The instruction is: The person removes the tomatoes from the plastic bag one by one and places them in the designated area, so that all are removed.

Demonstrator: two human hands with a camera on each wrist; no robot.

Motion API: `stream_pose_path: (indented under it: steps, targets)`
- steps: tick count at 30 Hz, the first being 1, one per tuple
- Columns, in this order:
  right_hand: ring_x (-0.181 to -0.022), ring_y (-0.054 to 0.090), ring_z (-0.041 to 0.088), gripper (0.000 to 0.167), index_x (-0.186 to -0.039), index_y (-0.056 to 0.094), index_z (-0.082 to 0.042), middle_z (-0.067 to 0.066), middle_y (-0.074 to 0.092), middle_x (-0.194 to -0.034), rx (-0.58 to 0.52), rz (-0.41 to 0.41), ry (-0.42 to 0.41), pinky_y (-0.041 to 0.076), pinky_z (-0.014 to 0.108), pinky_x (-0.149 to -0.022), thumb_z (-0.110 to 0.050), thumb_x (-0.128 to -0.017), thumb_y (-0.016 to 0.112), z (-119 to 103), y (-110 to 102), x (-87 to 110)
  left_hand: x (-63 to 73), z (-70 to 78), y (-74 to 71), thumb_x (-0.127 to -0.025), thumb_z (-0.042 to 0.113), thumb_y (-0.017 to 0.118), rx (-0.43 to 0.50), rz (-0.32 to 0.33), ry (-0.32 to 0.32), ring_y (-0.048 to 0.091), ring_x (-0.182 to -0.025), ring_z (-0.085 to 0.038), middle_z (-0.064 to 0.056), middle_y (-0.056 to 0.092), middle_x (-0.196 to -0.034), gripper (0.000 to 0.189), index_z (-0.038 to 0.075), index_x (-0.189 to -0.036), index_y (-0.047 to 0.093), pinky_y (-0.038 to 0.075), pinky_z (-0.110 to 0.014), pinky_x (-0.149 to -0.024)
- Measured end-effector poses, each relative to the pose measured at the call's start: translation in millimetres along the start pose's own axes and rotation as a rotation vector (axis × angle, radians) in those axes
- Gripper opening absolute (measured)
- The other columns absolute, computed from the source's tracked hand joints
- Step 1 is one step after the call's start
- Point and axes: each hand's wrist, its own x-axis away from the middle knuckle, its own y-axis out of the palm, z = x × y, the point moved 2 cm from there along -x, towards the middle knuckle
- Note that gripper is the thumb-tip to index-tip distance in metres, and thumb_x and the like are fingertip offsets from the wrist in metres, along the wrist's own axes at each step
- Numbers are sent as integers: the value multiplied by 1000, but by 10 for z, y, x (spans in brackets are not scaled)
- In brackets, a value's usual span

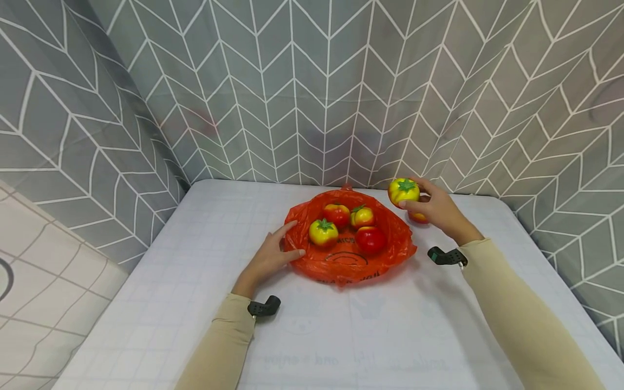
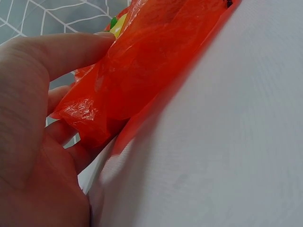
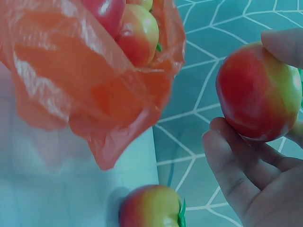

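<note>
A red plastic bag [image 1: 347,271] lies spread on the table with its mouth up. Inside are several red and yellow tomatoes [image 1: 323,233] with green leafy tops. My left hand [image 1: 268,255] holds the bag's left side, thumb on the near side and fingers behind the film [image 2: 137,71]. Beyond the bag's right edge, my right hand [image 1: 441,210] grips one tomato [image 3: 258,92] between thumb and fingers, raised above the table. Below that hand another tomato [image 3: 149,208] rests on the table, partly hidden by the hand in the head view.
The table [image 1: 195,238] has a white cloth with faint printing. Grey curtains [image 1: 312,97] with white zigzag lines stand behind it and along both sides. Each wrist wears a black camera band [image 1: 263,307].
</note>
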Motion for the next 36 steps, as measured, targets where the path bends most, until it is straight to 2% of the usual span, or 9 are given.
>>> stream_pose_path:
  steps: [5,13,18,22,28,33,36]
  targets:
    - [-130,45,42,85,-159,26,-14,19,38,-148,-4,20,20,48,57,-100,-39,-92,71,36,-52,19,2,1,2,-85,43,75,-2,0,-4,2,-150,-46,-5,30,-162,79,39,-154,36,12,-73,-111]
    - [-130,45,42,84,-160,24,-13,20,36,-151,-8,44,31,48,53,-102,-41,-94,68,146,-130,39,14,-6,2,-84,44,76,-2,-3,-10,3,-150,-46,-6,31,-162,80,38,-154,37,14,-74,-110]
    - [-129,44,41,79,-158,27,-12,20,39,-148,-16,60,41,50,43,-98,-40,-95,67,207,-176,49,15,-2,4,-85,44,75,0,-4,-6,2,-150,-46,-5,31,-162,79,39,-154,37,14,-74,-110]
    - [-131,43,40,79,-159,27,-12,20,38,-149,-45,82,57,49,40,-99,-39,-95,67,257,-225,62,8,-4,2,-85,43,75,3,-5,7,2,-150,-47,-5,31,-162,79,38,-154,37,13,-74,-110]
    - [-127,47,35,80,-160,23,-11,20,37,-149,-93,122,48,52,23,-91,-38,-97,65,338,-277,71,1,-11,-3,-85,43,75,-1,-2,17,2,-150,-48,-5,31,-162,79,38,-154,37,12,-74,-111]
    - [-127,46,31,82,-162,16,-15,21,36,-151,-126,155,63,52,20,-87,-43,-99,62,338,-294,113,2,-3,-3,-85,43,75,-4,-1,17,3,-150,-48,-5,32,-162,79,38,-154,37,12,-74,-111]
    - [-129,44,32,81,-162,18,-16,20,36,-151,-137,171,63,52,19,-87,-45,-99,60,349,-293,131,-1,-3,-1,-85,43,75,-2,1,7,3,-150,-47,-5,32,-162,79,38,-154,38,13,-74,-111]
